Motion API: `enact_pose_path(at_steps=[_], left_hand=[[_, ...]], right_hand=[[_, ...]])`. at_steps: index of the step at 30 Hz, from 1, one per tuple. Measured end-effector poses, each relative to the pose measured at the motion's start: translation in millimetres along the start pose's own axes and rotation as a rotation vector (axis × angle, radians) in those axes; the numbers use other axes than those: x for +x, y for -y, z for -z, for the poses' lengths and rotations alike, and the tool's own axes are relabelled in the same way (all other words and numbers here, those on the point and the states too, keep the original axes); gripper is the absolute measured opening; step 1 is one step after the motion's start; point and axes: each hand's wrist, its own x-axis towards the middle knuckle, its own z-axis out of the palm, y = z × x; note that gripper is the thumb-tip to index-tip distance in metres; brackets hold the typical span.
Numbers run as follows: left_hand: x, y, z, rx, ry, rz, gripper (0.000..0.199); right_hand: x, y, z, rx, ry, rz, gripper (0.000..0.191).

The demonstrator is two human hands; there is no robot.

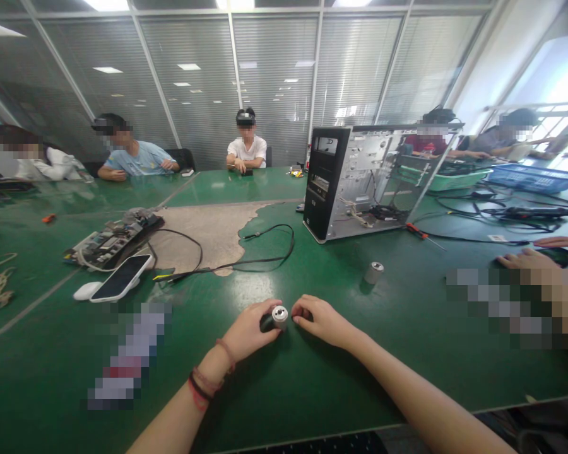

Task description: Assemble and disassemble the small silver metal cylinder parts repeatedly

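My left hand (250, 329) has its thumb and fingers wrapped around a small silver metal cylinder (279, 317), which stands upright at the table with dark holes in its top face. Just to the right of it is my right hand (322, 320), its fingers curled in and the thumb close to the fingertips. Whether anything sits between those fingertips is too small to make out. A second metal cylinder (373, 272) of similar look stands farther off to the right, touched by neither hand.
An open computer case (329, 183) stands beyond my right hand, a screwdriver (426, 235) beside it. Leftward lie a phone (122, 277), a circuit board assembly (116, 239) and a black cable (265, 260). A neighbour's hands (532, 261) rest at the right; several people sit around the green table.
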Motion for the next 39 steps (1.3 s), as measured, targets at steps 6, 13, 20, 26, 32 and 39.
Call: enact_pose_path(at_steps=[6, 13, 20, 26, 32, 39], left_hand=[[0, -3, 2.6, -0.014, 0.011, -0.002, 0.049], [-1, -6, 6.2, -0.024, 0.033, -0.017, 0.051], [-1, -1, 5.0, -0.021, 0.048, -0.056, 0.064], [0, 7, -1.7, -0.002, -0.012, -0.041, 0.062], [0, 15, -5.7, 0.044, -0.086, -0.030, 0.059], [2, 12, -5.4, 0.051, -0.104, -0.039, 0.055]], right_hand=[[-1, -2, -1, -0.005, -0.015, 0.021, 0.007], [-2, 4, -5, 0.076, -0.071, 0.083, 0.025], [-4, 13, -11, 0.089, -0.053, 0.143, 0.040], [1, 13, -22, 0.084, -0.092, 0.125, 0.041], [4, 14, -26, 0.083, -0.089, 0.103, 0.037], [4, 13, -25, 0.088, -0.111, 0.106, 0.038]])
